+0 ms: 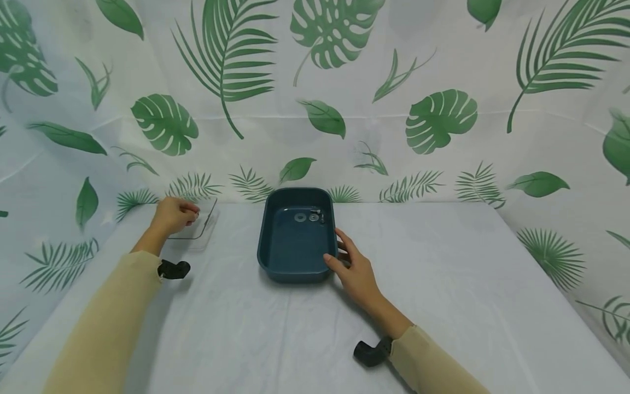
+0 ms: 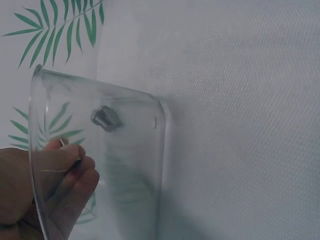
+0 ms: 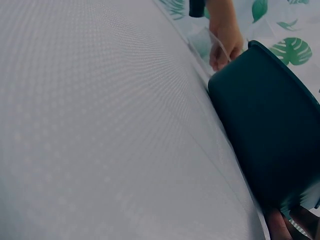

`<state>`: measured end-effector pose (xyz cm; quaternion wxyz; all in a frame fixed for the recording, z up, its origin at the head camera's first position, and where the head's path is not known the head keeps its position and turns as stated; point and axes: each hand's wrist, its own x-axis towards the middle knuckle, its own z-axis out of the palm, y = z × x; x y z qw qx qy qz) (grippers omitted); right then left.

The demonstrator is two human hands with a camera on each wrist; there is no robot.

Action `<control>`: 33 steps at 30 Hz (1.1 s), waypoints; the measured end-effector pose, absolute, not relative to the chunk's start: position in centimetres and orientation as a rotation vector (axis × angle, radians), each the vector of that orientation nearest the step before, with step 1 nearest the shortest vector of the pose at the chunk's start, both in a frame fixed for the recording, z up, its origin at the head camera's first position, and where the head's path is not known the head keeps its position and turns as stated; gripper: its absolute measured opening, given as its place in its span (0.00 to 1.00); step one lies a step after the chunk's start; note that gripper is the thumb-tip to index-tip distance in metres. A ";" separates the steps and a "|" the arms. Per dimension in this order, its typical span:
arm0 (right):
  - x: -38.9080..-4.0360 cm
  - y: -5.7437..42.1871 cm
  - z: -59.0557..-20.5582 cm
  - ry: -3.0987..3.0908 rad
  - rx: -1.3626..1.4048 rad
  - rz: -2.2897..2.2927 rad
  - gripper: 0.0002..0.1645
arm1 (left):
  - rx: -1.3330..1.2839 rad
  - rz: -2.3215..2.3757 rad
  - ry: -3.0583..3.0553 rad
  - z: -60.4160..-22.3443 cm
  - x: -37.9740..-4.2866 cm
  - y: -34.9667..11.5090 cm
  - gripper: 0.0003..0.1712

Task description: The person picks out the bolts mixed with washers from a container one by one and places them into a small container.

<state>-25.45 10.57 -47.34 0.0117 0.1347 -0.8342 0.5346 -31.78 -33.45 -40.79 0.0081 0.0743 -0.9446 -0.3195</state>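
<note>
My left hand [image 1: 173, 215] is at a clear plastic box [image 1: 197, 245] on the left, fingers inside its rim. In the left wrist view its thumb and fingers pinch a small metal piece [image 2: 63, 142], mostly hidden, kind unclear. A bolt-like metal part [image 2: 106, 118] shows through the box wall. My right hand [image 1: 358, 273] holds the right side of a dark blue tray [image 1: 295, 273], thumb at the rim and fingers against the outer wall. Inside the tray's far end lie a washer [image 1: 300, 217], another round metal piece [image 1: 313, 217] and small bolt-like parts [image 1: 322, 218].
A white cloth [image 1: 221, 328] covers the table. Behind it hangs a leaf-patterned backdrop [image 1: 364, 104], close to the far edges of the tray and the clear box. The tray stands to the right of the box, with a gap between them.
</note>
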 end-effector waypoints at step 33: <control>-25.6 10.7 -47.7 -2.589 0.436 1.676 0.40 | 0.224 -0.829 -3.033 -42.4 -32.8 -32.7 0.12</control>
